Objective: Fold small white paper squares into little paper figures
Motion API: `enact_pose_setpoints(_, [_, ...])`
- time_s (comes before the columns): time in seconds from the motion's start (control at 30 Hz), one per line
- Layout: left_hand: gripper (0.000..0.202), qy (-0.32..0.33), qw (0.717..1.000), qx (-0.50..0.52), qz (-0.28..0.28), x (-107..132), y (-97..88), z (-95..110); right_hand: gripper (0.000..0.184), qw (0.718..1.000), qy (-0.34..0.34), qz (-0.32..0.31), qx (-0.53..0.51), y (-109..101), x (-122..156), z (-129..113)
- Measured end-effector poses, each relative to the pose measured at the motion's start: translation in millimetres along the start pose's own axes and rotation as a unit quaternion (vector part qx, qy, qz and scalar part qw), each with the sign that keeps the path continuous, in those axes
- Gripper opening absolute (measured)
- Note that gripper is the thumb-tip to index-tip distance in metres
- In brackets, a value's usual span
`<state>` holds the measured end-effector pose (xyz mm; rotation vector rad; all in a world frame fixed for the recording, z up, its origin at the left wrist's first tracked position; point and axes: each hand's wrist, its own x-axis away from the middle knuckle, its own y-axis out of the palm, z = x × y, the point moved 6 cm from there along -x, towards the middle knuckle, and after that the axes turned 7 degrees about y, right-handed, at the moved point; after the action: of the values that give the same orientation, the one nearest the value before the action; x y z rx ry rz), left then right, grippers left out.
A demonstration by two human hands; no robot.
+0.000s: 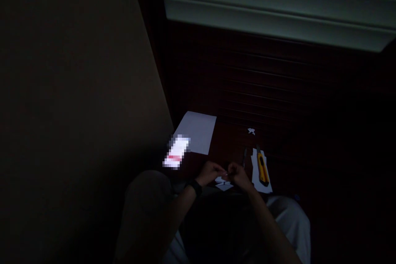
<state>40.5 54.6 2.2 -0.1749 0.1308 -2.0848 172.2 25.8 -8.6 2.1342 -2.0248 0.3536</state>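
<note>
Low in the middle, my left hand (211, 172) and my right hand (237, 174) meet with their fingertips pinched together. Between them a tiny pale bit shows, which looks like a small piece of paper (226, 174); its shape is mostly hidden by my fingers. Just beneath my hands lies some folded white paper (225, 186) near the table's front edge. A dark pen (244, 156) rests beyond my right hand. To the right, a yellow utility knife (262, 169) lies on top of white paper pieces (255, 173).
A white sheet (201, 130) lies at the back left of the dark table, with a glowing, pixelated screen (177, 152) by its near corner. White paper scraps (251, 131) sit farther back. A wall (93, 70) bounds the left, pale slats (272, 4) the top. The room is very dark.
</note>
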Motion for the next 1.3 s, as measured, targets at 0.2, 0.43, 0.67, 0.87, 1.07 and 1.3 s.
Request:
enact_pose_setpoints(0.2, [0.020, -0.009, 1.000, 0.002, 0.020, -1, -0.9, -4, 0.029, 1.000, -0.006, 0.015, -0.006, -2, 0, 1])
enact_pose_setpoints(0.43, [0.018, -0.016, 0.999, 0.025, 0.023, -1, -1.3, 0, 0.027, 0.999, -0.014, 0.015, -0.033, 0, 2, 0])
enact_pose_setpoints(0.67, [0.038, -0.038, 0.991, 0.084, 0.100, 2, -15.2, 0, 0.034, 0.996, -0.016, 0.035, -0.074, -10, 6, -9])
enact_pose_setpoints(0.87, [0.043, -0.025, 0.979, 0.131, 0.155, 3, -21.0, -1, 0.068, 0.995, -0.058, 0.026, -0.073, -3, 15, -24])
enact_pose_setpoints(1.07, [0.037, -0.012, 0.981, 0.152, 0.123, 1, -14.5, -1, 0.059, 0.990, -0.094, 0.100, 0.023, -3, 11, -19])
enact_pose_setpoints(1.3, [0.036, -0.039, 0.982, 0.164, 0.084, 4, -18.2, -7, 0.033, 0.983, -0.122, 0.139, 0.022, -5, 14, -12])
